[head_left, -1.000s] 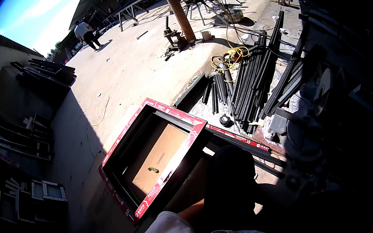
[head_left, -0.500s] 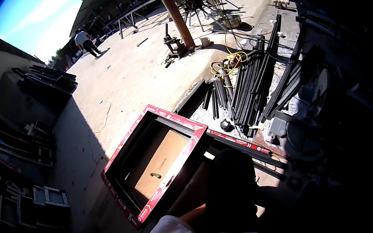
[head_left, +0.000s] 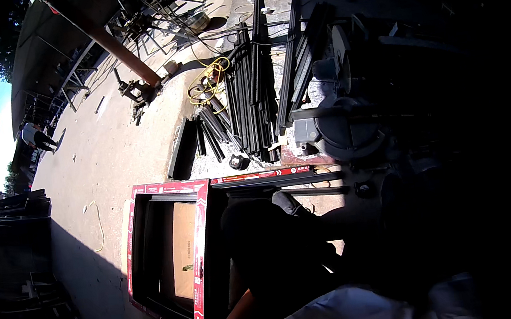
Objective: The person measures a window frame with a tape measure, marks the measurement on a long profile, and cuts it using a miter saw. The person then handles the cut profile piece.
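Observation:
A rectangular window frame [head_left: 204,244] of dark profile, its edges covered in red and white protective film, stands just left of my dark-trousered legs. Through its opening shows a brown cardboard sheet [head_left: 185,249] with a small greenish scrap on it. My left forearm [head_left: 243,308] comes out of a pale sleeve and runs up beside the frame's near right side. My left hand is lost in the shadow there, so its fingers and any hold on the frame are hidden. My right hand does not show; that side is very dark.
A film-covered profile bar [head_left: 264,174] lies beyond my legs. Farther off are bundled black profiles [head_left: 251,102], a yellow cable [head_left: 209,78] and a mitre saw [head_left: 345,128] at right. A brown post [head_left: 101,38] rises behind. Someone [head_left: 37,135] walks at far left.
My view has swung to the right and tilted, so the frame and the surroundings appear shifted left and turned. The frame still stands by my legs, and my left forearm stays beside it.

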The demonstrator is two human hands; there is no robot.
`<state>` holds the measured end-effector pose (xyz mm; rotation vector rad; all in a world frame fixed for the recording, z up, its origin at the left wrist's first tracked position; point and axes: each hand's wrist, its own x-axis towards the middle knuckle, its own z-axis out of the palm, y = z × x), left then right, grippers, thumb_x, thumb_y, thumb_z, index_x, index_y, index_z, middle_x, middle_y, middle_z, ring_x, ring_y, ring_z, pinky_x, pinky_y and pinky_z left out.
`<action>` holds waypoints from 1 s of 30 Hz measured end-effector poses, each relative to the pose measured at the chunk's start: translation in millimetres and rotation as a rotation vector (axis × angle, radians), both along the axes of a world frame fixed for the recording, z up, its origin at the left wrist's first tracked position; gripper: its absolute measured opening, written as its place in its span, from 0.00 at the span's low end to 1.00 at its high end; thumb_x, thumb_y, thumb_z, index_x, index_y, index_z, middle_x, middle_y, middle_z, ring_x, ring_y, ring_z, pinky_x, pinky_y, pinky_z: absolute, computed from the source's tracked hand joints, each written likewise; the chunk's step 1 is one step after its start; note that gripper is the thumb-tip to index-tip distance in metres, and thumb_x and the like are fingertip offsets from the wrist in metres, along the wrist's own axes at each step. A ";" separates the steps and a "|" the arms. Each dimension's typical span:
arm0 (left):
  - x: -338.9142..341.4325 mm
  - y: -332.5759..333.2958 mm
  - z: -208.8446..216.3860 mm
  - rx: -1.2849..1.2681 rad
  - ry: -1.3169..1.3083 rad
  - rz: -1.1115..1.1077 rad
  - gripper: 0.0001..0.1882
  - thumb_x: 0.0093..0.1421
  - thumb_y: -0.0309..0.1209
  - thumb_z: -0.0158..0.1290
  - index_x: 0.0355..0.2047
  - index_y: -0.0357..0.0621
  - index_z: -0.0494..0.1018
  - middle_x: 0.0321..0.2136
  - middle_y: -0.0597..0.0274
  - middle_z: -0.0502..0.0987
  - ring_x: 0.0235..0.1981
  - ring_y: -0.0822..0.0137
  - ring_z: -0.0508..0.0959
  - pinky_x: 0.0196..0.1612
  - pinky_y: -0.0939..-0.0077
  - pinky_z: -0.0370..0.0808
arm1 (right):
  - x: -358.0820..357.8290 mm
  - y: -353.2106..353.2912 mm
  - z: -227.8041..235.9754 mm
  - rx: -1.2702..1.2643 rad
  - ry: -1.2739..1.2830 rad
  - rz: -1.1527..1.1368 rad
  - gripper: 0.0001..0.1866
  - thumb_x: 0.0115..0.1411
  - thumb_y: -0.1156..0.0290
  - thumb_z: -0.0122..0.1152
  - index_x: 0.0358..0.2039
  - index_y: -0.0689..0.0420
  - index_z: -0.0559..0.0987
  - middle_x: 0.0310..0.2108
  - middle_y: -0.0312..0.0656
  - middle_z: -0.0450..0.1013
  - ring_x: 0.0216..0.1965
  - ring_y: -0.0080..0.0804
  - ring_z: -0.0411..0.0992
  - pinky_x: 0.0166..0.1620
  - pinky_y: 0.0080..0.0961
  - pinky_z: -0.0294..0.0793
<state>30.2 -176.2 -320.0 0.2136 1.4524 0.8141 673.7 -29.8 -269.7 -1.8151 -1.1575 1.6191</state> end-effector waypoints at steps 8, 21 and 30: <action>-69.4 10.7 16.1 -0.029 0.041 0.156 0.13 0.73 0.37 0.55 0.35 0.43 0.77 0.28 0.65 0.80 0.29 0.71 0.78 0.36 0.74 0.76 | -12.3 -32.4 -5.6 -0.012 -0.076 -0.170 0.17 0.73 0.53 0.51 0.42 0.54 0.78 0.33 0.34 0.75 0.32 0.31 0.73 0.40 0.39 0.76; -124.3 151.3 146.1 0.224 0.141 -0.109 0.11 0.73 0.35 0.54 0.35 0.42 0.77 0.28 0.64 0.80 0.29 0.71 0.77 0.35 0.75 0.75 | -27.4 83.3 -32.7 0.064 -0.033 -0.411 0.11 0.72 0.60 0.57 0.38 0.54 0.79 0.28 0.31 0.74 0.27 0.25 0.72 0.35 0.31 0.76; -58.5 275.0 167.3 0.233 0.503 -0.719 0.18 0.74 0.43 0.53 0.35 0.41 0.76 0.29 0.63 0.78 0.31 0.72 0.76 0.36 0.74 0.72 | -11.8 241.6 -62.3 0.010 0.112 -0.556 0.11 0.69 0.58 0.63 0.37 0.51 0.80 0.32 0.33 0.77 0.33 0.24 0.77 0.37 0.26 0.80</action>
